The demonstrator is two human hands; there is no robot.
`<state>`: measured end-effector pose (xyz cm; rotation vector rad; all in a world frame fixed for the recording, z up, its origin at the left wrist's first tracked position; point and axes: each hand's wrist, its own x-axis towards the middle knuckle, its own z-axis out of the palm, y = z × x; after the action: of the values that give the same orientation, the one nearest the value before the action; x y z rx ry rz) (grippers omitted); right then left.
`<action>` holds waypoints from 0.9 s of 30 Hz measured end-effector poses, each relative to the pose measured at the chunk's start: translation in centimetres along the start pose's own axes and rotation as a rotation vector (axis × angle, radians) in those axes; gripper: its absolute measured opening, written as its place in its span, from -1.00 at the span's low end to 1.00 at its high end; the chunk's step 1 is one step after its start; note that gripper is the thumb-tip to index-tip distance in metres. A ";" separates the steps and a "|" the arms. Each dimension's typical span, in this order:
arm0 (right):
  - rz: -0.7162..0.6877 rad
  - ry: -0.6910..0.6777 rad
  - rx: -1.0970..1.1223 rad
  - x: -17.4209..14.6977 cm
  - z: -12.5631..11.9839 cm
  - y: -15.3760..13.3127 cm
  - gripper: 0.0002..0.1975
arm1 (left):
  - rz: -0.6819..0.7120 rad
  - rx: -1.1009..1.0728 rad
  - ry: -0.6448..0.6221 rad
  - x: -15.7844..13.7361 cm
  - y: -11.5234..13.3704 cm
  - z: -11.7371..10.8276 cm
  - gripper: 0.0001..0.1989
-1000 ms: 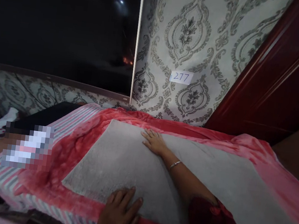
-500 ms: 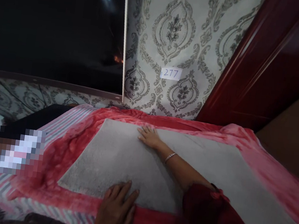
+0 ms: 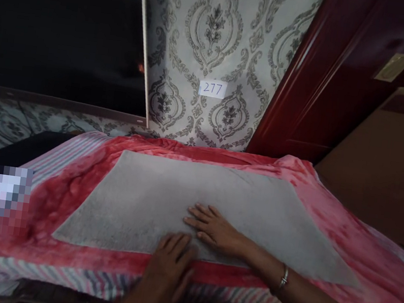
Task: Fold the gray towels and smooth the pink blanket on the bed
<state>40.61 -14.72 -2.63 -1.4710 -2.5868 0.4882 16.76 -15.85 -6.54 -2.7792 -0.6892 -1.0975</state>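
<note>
A patterned wall [image 3: 213, 34] stands behind the work, with a dark television [image 3: 58, 28] at the left and a paper label [image 3: 212, 89] reading 277 near the middle. To the right of the label leans the slanting edge of a glossy dark-red wooden panel [image 3: 318, 82]. Below, a red blanket [image 3: 68, 178] lies over a striped cloth [image 3: 75, 278], whose stripes show along the near side and at the left. On the blanket, the grey cloth [image 3: 137, 192] is spread out flat, with red showing all around it. My right hand [image 3: 216, 230] rests palm down on the grey cloth, fingers spread wide and holding nothing, a bracelet [image 3: 284, 275] on the wrist. My left hand [image 3: 170, 264] lies just beside it, across the near edge, fingers stretched forward and slightly apart; its thumb is blurred.
</note>
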 end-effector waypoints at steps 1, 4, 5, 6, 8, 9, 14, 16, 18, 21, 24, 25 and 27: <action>-0.007 -0.006 -0.004 0.2 0.1 0.3 -0.49 | 0.011 0.004 -0.014 0.4 0.7 0.5 -0.65; -0.019 0.009 -0.047 1.7 0.2 2.1 -0.47 | 0.027 0.054 -0.029 0.7 1.7 1.6 -0.62; -0.014 0.026 -0.073 2.3 0.1 3.0 -0.45 | 0.031 0.063 -0.027 0.6 1.8 1.8 -0.62; 0.000 0.047 -0.101 3.0 -0.1 3.9 -0.42 | 0.032 0.066 -0.026 0.5 1.7 2.0 -0.62; 0.044 0.089 -0.152 4.5 -0.8 6.0 -0.39 | 0.022 0.065 -0.006 0.1 1.5 2.4 -0.63; 0.069 0.107 -0.170 5.4 -1.2 7.1 -0.39 | 0.011 0.063 0.009 -0.1 1.3 2.7 -0.64; 0.200 0.160 -0.234 9.6 -3.4 11.5 -0.40 | 0.004 0.077 0.119 -1.3 0.7 5.4 -0.65; 0.263 0.186 -0.247 11.0 -4.0 12.6 -0.40 | 0.004 0.100 0.149 -1.7 0.4 6.2 -0.66; 0.320 0.204 -0.240 12.1 -4.3 13.5 -0.40 | 0.011 0.123 0.141 -2.0 0.1 6.5 -0.67; 0.368 0.218 -0.222 12.9 -4.3 14.2 -0.40 | 0.021 0.142 0.126 -1.9 0.0 6.5 -0.67; 0.380 0.227 -0.230 13.1 -4.3 14.4 -0.39 | -0.001 0.112 0.150 -1.6 0.2 6.2 -0.67; 0.383 0.227 -0.235 13.1 -4.3 14.2 -0.39 | -0.006 0.097 0.162 -1.4 0.4 5.9 -0.68; 0.406 0.225 -0.241 12.9 -4.5 13.8 -0.39 | -0.011 0.076 0.155 -1.0 0.7 5.2 -0.68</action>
<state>46.30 3.83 -3.71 -2.0134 -2.2373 0.0384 19.73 -15.65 -11.01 -2.5971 -0.7134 -1.2456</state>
